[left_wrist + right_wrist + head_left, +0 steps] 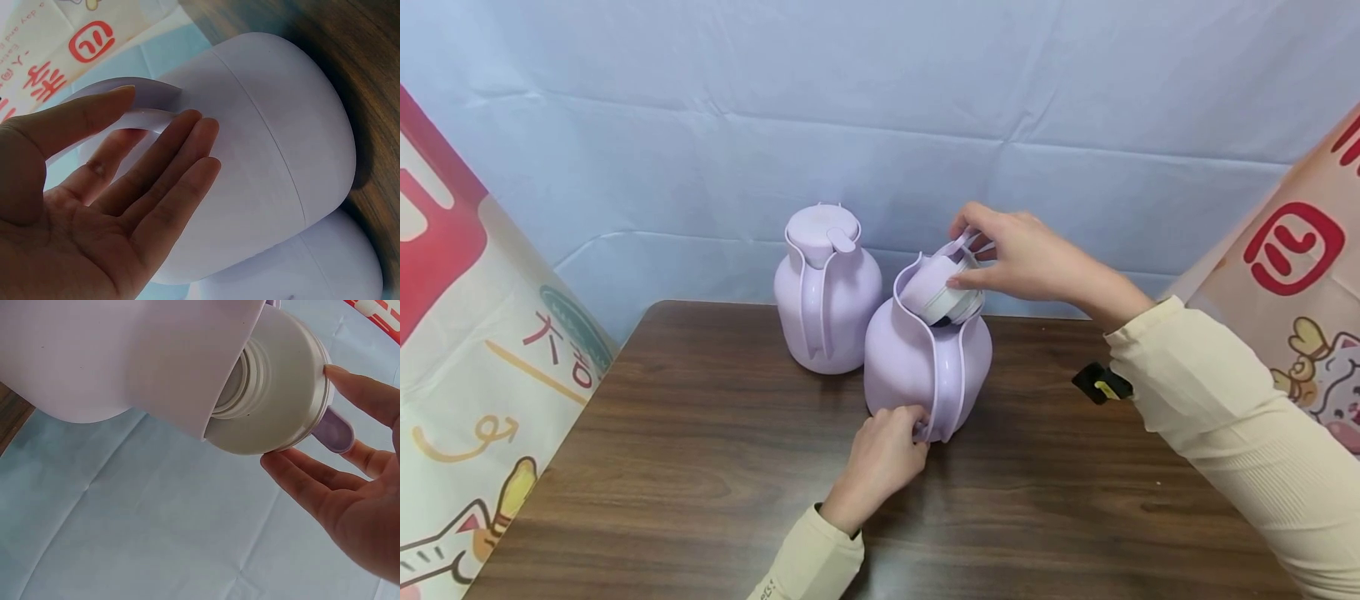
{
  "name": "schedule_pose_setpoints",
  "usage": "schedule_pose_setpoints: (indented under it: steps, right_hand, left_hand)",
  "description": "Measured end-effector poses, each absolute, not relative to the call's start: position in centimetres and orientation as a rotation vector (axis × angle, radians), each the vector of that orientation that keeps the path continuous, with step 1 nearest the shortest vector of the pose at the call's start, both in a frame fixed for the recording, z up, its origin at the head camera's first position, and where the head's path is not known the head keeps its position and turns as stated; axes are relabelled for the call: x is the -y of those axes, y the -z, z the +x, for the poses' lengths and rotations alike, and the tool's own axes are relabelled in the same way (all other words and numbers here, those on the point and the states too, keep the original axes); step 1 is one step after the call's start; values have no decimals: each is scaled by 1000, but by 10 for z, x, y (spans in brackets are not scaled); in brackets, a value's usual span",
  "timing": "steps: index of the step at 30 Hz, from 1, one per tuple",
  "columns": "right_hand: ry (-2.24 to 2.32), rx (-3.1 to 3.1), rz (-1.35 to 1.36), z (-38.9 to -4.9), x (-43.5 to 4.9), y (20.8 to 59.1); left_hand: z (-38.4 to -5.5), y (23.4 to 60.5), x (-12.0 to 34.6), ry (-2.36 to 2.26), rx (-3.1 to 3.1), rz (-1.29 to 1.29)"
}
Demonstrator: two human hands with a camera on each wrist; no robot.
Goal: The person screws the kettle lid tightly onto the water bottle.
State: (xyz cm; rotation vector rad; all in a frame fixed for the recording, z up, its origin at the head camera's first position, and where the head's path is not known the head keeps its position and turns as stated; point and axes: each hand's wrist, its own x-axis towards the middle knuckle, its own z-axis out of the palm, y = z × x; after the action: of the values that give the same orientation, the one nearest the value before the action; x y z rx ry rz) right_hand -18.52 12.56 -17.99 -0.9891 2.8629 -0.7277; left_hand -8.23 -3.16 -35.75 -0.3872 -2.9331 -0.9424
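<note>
Right grip (1022, 256), spread wide, pinches the tilted lid (928, 287).

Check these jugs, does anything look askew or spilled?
Yes: the tilted lid at the top of the nearer jug, held by the right hand, sits askew, unlike the level lid on the farther jug. No spill shows.

Looking forward and down from the head, back far enough for tabletop (715, 492) and front jug (898, 358). Looking close past the left hand (106, 206), tilted, at that jug's side. Looking close from the right wrist at lid (300, 381) and blue cloth (181, 519). Overlapping throughout on the front jug.
</note>
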Motion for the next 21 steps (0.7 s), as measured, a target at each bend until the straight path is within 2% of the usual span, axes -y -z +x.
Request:
schedule_pose_setpoints:
  steps: [21]
  right_hand:
    - [783,-2895,-893,-182,-131,185]
  left_hand:
    - [-83,358,32,960,2936,-389]
